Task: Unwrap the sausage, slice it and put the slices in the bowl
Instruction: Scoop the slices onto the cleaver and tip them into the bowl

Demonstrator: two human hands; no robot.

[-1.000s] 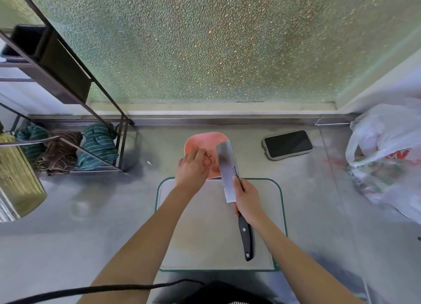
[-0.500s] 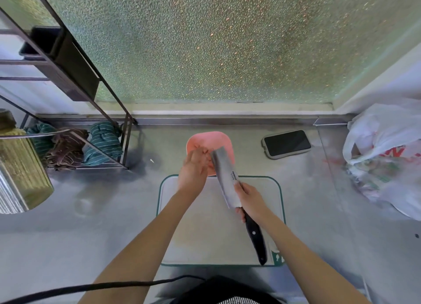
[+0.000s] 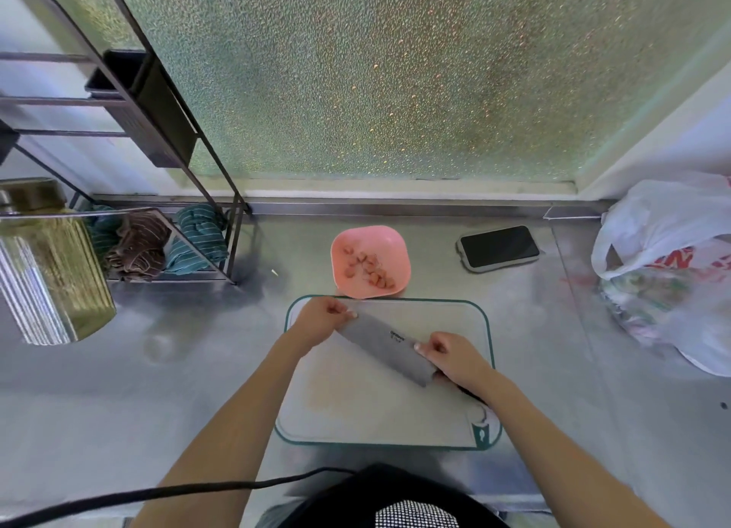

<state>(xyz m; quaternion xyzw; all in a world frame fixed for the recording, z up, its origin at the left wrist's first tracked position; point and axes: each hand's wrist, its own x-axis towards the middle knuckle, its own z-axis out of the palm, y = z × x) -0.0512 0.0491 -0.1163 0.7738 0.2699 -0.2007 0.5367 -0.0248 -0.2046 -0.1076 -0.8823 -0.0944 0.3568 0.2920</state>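
Both hands on cleaver [image 3: 385,347], left hand [image 3: 322,318] at tip, right hand [image 3: 455,357] gripping handle

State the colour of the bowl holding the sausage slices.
Pink; the bowl shows best in the head view, just beyond the cutting board.

Head view, steel counter [image 3: 553,369]. Pink bowl [image 3: 370,260] sits just beyond the far edge of the cutting board [image 3: 375,405], sausage pieces [image 3: 368,268] lying inside it. Cleaver [image 3: 385,345] lies across the board diagonally, blade flat-ish, tip toward far left. Right hand [image 3: 455,359] is wrapped around the handle end; left hand [image 3: 320,318] pinches the blade's far end with its fingertips. Board surface otherwise bare, faint pinkish smear near its middle. Phone [image 3: 499,247] face-up to the right of the bowl, well apart. Plastic bags [image 3: 668,274] at far right. Wire rack [image 3: 158,163] at left with folded striped cloths [image 3: 170,240] on its bottom shelf. Frosted glass [image 3: 375,72] behind.
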